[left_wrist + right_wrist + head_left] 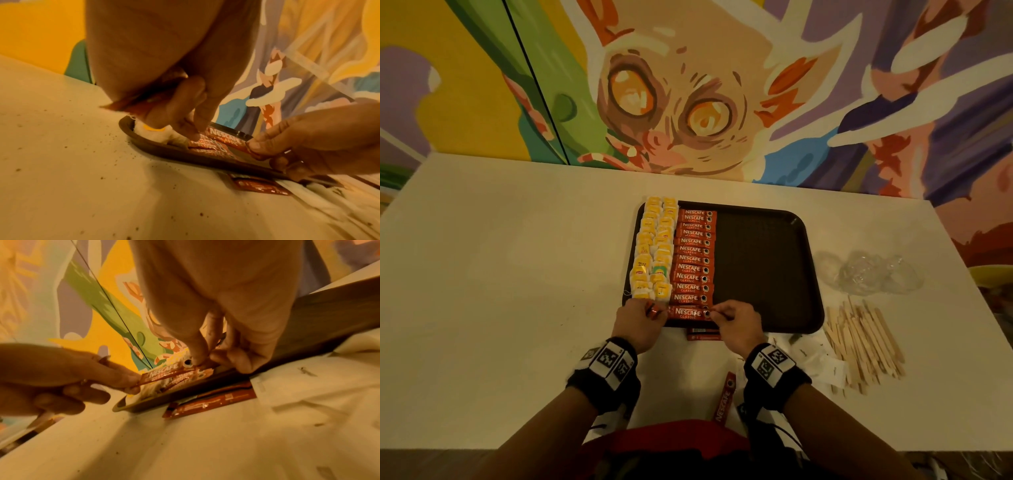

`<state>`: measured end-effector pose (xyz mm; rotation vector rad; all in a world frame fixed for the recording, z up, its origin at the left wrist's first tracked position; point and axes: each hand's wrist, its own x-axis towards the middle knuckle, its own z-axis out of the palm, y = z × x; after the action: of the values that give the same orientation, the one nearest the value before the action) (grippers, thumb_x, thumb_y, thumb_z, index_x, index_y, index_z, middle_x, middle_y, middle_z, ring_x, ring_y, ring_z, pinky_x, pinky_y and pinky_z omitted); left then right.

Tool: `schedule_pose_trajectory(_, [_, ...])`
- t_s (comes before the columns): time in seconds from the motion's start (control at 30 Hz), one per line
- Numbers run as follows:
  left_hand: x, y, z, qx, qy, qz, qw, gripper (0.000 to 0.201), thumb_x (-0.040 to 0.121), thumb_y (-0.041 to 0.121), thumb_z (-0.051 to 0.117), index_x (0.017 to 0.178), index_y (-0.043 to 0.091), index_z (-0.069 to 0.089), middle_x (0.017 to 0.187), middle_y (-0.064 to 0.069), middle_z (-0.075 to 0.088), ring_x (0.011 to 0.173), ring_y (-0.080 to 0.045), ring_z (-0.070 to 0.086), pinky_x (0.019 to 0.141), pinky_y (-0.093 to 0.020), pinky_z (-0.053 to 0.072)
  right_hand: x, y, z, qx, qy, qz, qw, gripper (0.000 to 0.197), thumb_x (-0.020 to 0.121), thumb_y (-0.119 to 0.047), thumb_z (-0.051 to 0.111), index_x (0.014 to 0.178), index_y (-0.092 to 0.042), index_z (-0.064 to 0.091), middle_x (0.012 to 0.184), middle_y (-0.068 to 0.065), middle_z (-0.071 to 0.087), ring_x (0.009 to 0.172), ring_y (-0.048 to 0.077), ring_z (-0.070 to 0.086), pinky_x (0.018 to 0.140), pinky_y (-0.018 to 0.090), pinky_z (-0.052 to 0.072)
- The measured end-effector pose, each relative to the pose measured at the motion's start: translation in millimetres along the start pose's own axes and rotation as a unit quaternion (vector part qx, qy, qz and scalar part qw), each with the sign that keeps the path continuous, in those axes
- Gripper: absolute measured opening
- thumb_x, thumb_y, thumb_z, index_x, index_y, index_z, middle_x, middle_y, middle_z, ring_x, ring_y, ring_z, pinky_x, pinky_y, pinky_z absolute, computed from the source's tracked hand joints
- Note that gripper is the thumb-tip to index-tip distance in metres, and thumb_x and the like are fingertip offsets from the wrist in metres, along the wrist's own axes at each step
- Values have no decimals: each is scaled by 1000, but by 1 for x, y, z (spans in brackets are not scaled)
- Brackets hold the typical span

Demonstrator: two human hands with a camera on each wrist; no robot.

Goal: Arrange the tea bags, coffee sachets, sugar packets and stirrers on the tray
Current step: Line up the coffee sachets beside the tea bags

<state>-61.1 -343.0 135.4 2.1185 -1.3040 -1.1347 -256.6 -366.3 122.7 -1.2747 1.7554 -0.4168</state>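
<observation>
Both hands are holding one red coffee sachet [687, 312] over the near edge of the dark tray [763, 267]. The left hand [640, 325] is pinching the sachet's left end between thumb and fingertips, and the right hand [738, 329] is pinching its right end, the end with the printed cup. The sachet's long axis is running straight across from one hand to the other, parallel to the tray's near rim, with the lettering facing up; in the wrist views its left end is sitting slightly raised.

Just beyond the hands, the column of coffee sachets [693, 257] is lying flat on the tray, each pointing the same way as the held one, stacked away from the person. Just beyond the left hand, two columns of yellow tea bags [654, 250] are filling the tray's left strip, touching the sachet column.

Directly under the gap between the hands, a loose sachet [703, 337] is lying on the white surface [517, 274], tucked against the tray's near rim. Near the right wrist, another sachet [725, 397] is lying with its long axis pointing roughly away from the person. To the right of the right hand, white sugar packets [816, 359] are lying beside a heap of wooden stirrers [866, 346], with crumpled clear plastic [873, 272] beyond them.
</observation>
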Motion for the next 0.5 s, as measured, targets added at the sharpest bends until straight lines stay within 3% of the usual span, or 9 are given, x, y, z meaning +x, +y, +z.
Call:
schedule_pose_trajectory(0.07, [3,1,4,28,-8,-4,1000,28,89,30,63,113,14,62,106,-7,67,95,-25,64,85,-33,53,4,1,1,-20,9,5,1000,6,94,-20,64,99,-22,66,108,-2,68,93,7,62,69,15,49])
schedule_pose_trajectory(0.17, [4,2,9,84,-35,-4,996,27,92,30,57,113,13,60,110,-8,65,97,-26,63,86,-36,54,10,2,5,-59,17,23,998,6,92,-22,65,90,-27,65,112,1,65,100,14,62,89,33,55])
schedule_pose_trajectory(0.33, [2,5,13,146,-56,20,987,29,97,28,50,120,14,60,117,-8,62,104,-26,61,90,-36,51,13,2,6,-121,3,29,992,15,92,-20,65,107,-23,65,115,2,58,93,11,51,82,29,52])
schedule_pose_trajectory(0.5, [5,5,15,194,-76,24,978,34,96,29,50,127,17,54,123,-6,58,108,-26,60,92,-38,51,13,-4,9,-156,-6,39,987,21,90,-26,67,109,-26,59,117,3,60,101,18,60,88,37,56])
